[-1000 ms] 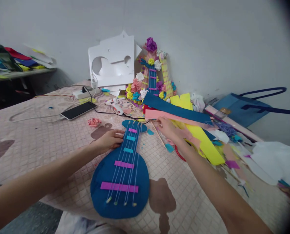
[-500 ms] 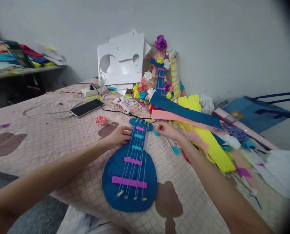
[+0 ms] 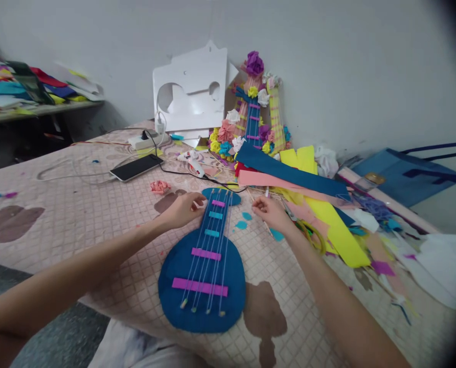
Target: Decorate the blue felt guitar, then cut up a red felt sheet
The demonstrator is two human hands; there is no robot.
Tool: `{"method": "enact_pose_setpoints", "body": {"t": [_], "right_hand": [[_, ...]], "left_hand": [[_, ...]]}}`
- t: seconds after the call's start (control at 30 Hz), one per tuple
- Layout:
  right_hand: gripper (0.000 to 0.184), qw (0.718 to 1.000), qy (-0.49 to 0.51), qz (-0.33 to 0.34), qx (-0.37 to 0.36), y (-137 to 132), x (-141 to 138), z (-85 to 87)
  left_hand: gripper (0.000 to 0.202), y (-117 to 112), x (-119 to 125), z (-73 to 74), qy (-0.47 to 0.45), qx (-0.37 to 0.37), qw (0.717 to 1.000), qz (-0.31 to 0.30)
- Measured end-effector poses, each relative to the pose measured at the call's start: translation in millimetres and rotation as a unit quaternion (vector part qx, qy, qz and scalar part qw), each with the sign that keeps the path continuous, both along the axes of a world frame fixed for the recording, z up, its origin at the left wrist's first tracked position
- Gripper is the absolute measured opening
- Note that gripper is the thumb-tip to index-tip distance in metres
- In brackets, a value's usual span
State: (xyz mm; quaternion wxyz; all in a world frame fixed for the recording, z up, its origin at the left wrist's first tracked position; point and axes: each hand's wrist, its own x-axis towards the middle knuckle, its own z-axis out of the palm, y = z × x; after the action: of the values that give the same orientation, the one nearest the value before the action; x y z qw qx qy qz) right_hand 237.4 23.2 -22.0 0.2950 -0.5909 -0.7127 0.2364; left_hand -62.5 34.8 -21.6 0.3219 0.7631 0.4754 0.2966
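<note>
Your left hand is half curled at the left edge of the neck of the blue paper guitar; you cannot tell from here whether its fingertips touch the neck. Your right hand is off to the right of the neck, apart from it, with thumb and fingertips drawn together; whether they pinch anything cannot be told.

The guitar lies flat between your forearms, its round body toward you and its head at the far end. Pale strings run along it over purple strips and light-blue strips.

Just left of your right hand lie small blue scraps on the patterned tablecloth. Beyond that hand, to the far right, a long blue strip overlaps a pink strip, with a yellow strip nearer to you.

Beyond your left hand sits crumpled pink paper, then a phone farther left. A white glue gun lies past the guitar's head. Farthest off, white boards and flower-trimmed guitars stand against the wall.
</note>
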Motion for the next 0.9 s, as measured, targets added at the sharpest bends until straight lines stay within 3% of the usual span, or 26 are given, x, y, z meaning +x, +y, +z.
{"method": "enact_pose_setpoints", "body": {"t": [0.27,0.5,0.7,0.9], "right_hand": [[0.010,0.999,-0.042,0.011,-0.021,8,-7,-11.3],[0.015,0.997,0.050,0.005,-0.052,-4,-2,-8.1],[0.036,0.989,0.123,0.007,-0.080,-36,0,-10.9],[0.021,0.995,0.067,-0.002,-0.069,-30,-14,-24.8]], "left_hand": [[0.021,-8,14,10.2,-0.006,0.013,0.999,-0.029],[0.020,-10,25,25.5,0.014,0.036,0.997,-0.059],[0.023,-3,-2,24.6,0.022,0.045,0.999,-0.018],[0.028,-5,-42,17.9,-0.014,-0.005,1.000,0.027]]}}
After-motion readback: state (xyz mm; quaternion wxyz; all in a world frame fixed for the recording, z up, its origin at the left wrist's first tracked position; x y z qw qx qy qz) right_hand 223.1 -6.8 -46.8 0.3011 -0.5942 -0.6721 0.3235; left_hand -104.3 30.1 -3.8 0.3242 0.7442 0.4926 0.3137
